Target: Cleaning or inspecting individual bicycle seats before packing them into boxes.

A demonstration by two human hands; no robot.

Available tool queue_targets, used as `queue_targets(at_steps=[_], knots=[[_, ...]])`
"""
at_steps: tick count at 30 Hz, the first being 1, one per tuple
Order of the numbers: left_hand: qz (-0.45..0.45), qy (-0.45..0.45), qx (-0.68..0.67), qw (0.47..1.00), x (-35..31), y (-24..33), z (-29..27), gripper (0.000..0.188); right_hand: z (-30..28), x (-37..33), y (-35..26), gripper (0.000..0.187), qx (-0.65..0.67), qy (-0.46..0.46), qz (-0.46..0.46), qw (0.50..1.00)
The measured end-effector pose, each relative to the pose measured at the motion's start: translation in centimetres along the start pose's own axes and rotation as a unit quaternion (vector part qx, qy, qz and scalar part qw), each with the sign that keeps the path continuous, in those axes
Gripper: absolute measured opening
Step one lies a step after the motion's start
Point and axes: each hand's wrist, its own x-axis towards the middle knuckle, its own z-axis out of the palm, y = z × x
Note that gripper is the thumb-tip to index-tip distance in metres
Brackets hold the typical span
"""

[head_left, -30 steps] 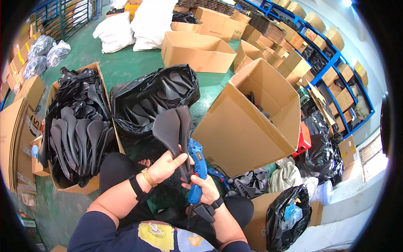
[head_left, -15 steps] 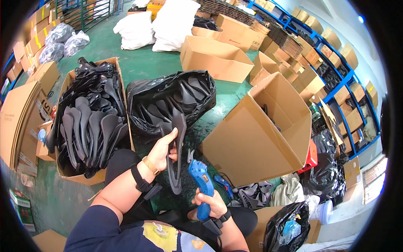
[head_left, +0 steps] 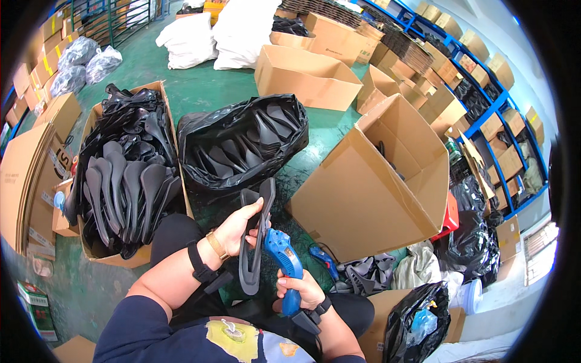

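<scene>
My left hand (head_left: 231, 232) grips a black bicycle saddle piece (head_left: 249, 279) by its edge, the narrow nose pointing down and an opening along its middle. In my right hand (head_left: 307, 290) is a blue pair of electric scissors (head_left: 285, 257), fingers wrapped round its handle. The scissors' head meets the saddle's right edge; its blades are hidden there. Just beyond my left hand, a black plastic bag (head_left: 196, 176) stands wide at the top, full of similar saddles. More saddles (head_left: 115, 187) fill a lined cardboard box (head_left: 130, 261) at the left.
A tall cardboard box (head_left: 357, 206) tilts at the right. Near its base lie a second blue tool (head_left: 324, 261) and dark grey offcuts (head_left: 366, 275). A black-lined box (head_left: 417, 327) sits at lower right. White sacks (head_left: 245, 36) and a low carton (head_left: 305, 78) stand farther back.
The electric scissors have come up against the saddle's right edge, where they were apart before. The saddle has shifted slightly down and turned a little. The whole view has shifted a little.
</scene>
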Motion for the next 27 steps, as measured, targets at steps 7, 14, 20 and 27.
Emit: queue_targets(at_steps=[7,14,20,27], knots=[[-0.047,-0.022,-0.009,0.999,-0.4,-0.9,-0.4,0.039,0.1,0.7,-0.5,0.02,0.011,0.001,-0.027,1.0],[-0.089,-0.08,-0.04,0.992,-0.5,-1.3,-0.5,0.04,0.5,1.2,-1.5,0.022,0.04,0.023,-0.084,0.995],[-0.122,-0.113,-0.056,0.984,-0.4,-1.1,-0.6,0.042,0.5,0.1,-2.1,0.024,0.036,0.021,-0.123,0.992],[-0.112,-0.143,-0.076,0.98,-0.3,-1.0,-0.8,0.04,0.1,-0.8,-0.3,0.022,0.002,0.014,-0.063,0.998]])
